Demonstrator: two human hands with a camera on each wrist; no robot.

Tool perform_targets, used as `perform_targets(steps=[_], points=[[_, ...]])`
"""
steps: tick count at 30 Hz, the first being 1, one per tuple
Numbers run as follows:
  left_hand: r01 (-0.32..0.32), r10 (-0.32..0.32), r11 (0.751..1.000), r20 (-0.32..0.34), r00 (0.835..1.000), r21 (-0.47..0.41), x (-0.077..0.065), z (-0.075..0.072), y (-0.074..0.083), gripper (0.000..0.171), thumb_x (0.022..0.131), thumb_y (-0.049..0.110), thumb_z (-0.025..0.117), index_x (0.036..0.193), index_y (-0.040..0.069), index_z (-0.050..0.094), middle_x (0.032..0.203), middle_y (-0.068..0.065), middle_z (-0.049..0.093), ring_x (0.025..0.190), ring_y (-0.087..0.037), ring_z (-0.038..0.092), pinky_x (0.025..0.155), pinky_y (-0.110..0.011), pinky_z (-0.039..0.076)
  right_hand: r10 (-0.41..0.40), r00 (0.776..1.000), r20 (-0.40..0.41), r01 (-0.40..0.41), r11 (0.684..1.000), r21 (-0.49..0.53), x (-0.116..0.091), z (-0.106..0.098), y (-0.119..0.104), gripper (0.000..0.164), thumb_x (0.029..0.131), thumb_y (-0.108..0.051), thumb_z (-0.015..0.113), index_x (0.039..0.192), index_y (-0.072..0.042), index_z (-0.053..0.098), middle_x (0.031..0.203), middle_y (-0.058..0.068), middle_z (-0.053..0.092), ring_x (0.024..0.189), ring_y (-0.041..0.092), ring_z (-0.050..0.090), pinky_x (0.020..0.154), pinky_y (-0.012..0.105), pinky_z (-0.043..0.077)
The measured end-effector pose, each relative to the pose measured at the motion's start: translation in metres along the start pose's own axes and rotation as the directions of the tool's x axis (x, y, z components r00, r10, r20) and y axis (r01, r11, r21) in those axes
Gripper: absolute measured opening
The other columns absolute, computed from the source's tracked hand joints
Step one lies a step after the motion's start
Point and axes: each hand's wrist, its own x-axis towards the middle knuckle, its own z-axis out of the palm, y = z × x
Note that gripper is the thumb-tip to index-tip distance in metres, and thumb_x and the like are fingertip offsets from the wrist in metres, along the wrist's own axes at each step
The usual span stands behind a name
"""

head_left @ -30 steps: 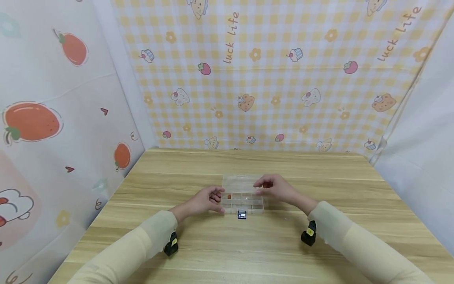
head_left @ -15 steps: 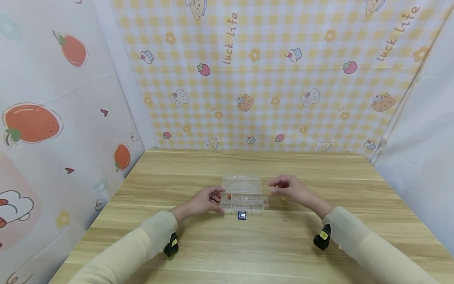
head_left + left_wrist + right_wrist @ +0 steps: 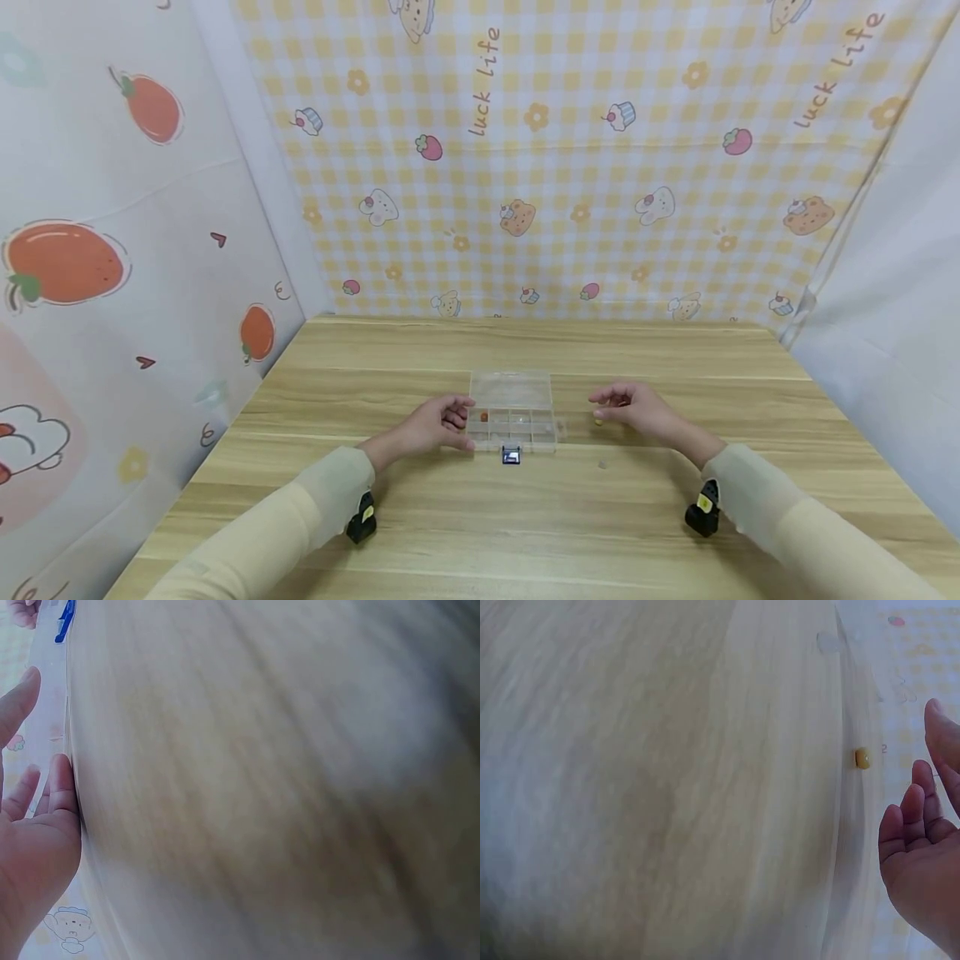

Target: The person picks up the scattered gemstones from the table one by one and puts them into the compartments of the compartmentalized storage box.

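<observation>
A clear plastic compartment box stands on the table with its lid folded back and a blue latch at its front. Inside, a small orange piece occupies a back-left compartment, and a clear piece sits further right. My left hand is at the box's left side, thumb and fingers spread apart around that edge. Whether it presses on the box I cannot tell. Over a small yellow piece to the right of the box, my right hand hovers with relaxed fingers and nothing visible in them.
A small clear piece lies on the wooden table, nearer the front than the yellow one. A checked cloth hangs behind the table, with pale curtains at both sides.
My right hand has moved right, away from the box's right side, and lowered toward the yellow piece. The left hand and the box have stayed in place.
</observation>
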Motion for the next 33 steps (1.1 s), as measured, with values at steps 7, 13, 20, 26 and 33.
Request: perform_targets(steps=[7, 13, 20, 26, 33], points=[[-0.006, 0.006, 1.000, -0.001, 1.000, 0.003, 0.000, 0.000, 0.000, 0.069, 0.074, 0.004, 0.084, 0.134, -0.003, 0.050, 0.111, -0.012, 0.053, 0.097, -0.023, 0.053, 0.087, -0.033, 0.048, 0.012, 1.000, 0.012, -0.012, 1.000, -0.018, 0.000, -0.001, 0.004, 0.031, 0.086, -0.012, 0.075, 0.111, 0.005, 0.066, 0.090, 0.011, 0.060, 0.079, 0.020, 0.051, 0.063, 0.027, 0.043], [-0.004, 0.004, 1.000, -0.004, 1.000, 0.001, -0.001, 0.001, 0.001, 0.069, 0.074, 0.004, 0.084, 0.134, -0.003, 0.050, 0.111, -0.012, 0.053, 0.097, -0.023, 0.053, 0.087, -0.033, 0.048, -0.006, 1.000, 0.025, 0.007, 0.999, -0.046, 0.000, -0.002, 0.008, 0.030, 0.086, -0.009, 0.074, 0.110, 0.006, 0.066, 0.101, 0.015, 0.064, 0.085, 0.021, 0.054, 0.068, 0.027, 0.046], [-0.001, 0.001, 1.000, -0.009, 1.000, -0.001, -0.001, 0.000, 0.003, 0.069, 0.074, 0.004, 0.084, 0.134, -0.003, 0.050, 0.111, -0.011, 0.053, 0.096, -0.022, 0.053, 0.086, -0.033, 0.048, -0.015, 0.999, 0.042, 0.017, 0.998, -0.058, 0.001, -0.004, 0.013, 0.028, 0.086, -0.009, 0.074, 0.109, 0.005, 0.067, 0.099, 0.013, 0.065, 0.083, 0.020, 0.055, 0.067, 0.027, 0.047], [-0.008, 0.008, 1.000, -0.005, 1.000, -0.002, -0.001, 0.000, 0.005, 0.069, 0.074, 0.004, 0.084, 0.133, -0.004, 0.050, 0.111, -0.012, 0.053, 0.096, -0.022, 0.053, 0.087, -0.033, 0.048, -0.010, 0.999, 0.041, 0.013, 0.997, -0.074, 0.002, -0.003, 0.017, 0.027, 0.085, -0.008, 0.075, 0.109, 0.004, 0.068, 0.093, 0.008, 0.064, 0.076, 0.018, 0.050, 0.061, 0.025, 0.043], [0.001, -0.001, 1.000, -0.002, 1.000, 0.001, -0.001, 0.000, 0.003, 0.069, 0.075, 0.005, 0.084, 0.135, -0.003, 0.049, 0.113, -0.012, 0.053, 0.098, -0.023, 0.053, 0.087, -0.034, 0.048, 0.008, 0.999, 0.050, -0.004, 0.996, -0.091, 0.005, 0.000, 0.023, 0.026, 0.084, -0.010, 0.076, 0.106, 0.003, 0.069, 0.090, 0.006, 0.063, 0.073, 0.017, 0.049, 0.058, 0.024, 0.043]])
